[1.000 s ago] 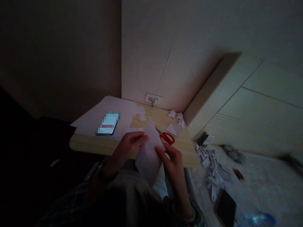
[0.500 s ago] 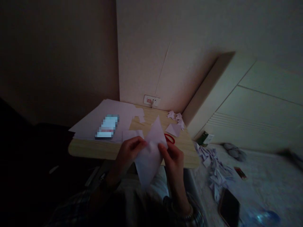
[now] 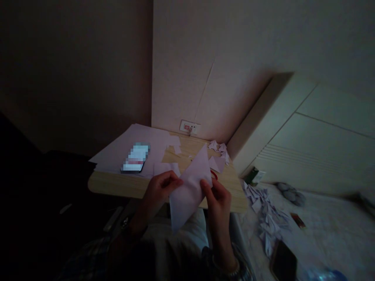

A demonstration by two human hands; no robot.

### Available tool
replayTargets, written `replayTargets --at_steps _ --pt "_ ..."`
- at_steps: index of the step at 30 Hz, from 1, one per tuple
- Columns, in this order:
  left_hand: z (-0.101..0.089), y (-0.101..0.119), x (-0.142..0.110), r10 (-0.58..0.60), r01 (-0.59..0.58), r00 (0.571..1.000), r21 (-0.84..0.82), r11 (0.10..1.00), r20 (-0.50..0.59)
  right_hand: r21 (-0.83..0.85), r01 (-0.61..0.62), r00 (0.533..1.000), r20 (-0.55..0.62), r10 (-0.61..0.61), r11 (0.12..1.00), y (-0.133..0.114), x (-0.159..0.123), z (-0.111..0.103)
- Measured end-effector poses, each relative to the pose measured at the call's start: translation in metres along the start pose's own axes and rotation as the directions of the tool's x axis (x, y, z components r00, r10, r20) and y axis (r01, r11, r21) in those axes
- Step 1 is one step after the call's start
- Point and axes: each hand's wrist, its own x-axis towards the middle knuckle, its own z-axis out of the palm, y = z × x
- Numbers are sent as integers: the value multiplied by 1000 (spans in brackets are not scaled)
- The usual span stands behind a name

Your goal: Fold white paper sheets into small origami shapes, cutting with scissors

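Note:
Both of my hands hold a white sheet of paper (image 3: 190,185), folded to a point at the top, over the front edge of a small wooden table (image 3: 117,183). My left hand (image 3: 159,191) pinches its left edge with closed fingers. On the right edge, my right hand (image 3: 218,197) grips with thumb and fingers. Red scissors (image 3: 214,174) lie on the table right behind the paper, mostly hidden by it.
A phone (image 3: 135,158) rests on a stack of white sheets (image 3: 117,152) at the table's left. Folded paper pieces (image 3: 218,150) lie at the back right, more (image 3: 263,203) on the bed beside a dark phone (image 3: 283,261). A wall socket (image 3: 190,127) sits behind.
The paper has turned so that its point leans right and now covers most of the scissors. My hands stayed on its edges, the right one shifting slightly right.

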Motion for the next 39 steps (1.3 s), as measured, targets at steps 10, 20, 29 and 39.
replayTargets --at_steps 10,20,29,39 --pt "-3 0 0 35 -34 998 -25 999 53 25 18 1000 -2 -18 1000 0 0 -1" --pt "-5 4 -1 4 1 996 -59 998 91 36 27 1000 -1 -27 999 2 0 -1" --pt "-6 6 -3 19 -17 997 -39 999 68 11 44 999 -3 -44 999 1 -1 0" --pt "-6 4 -3 32 -32 997 -2 999 68 13 28 999 -18 -28 1000 4 -1 0"
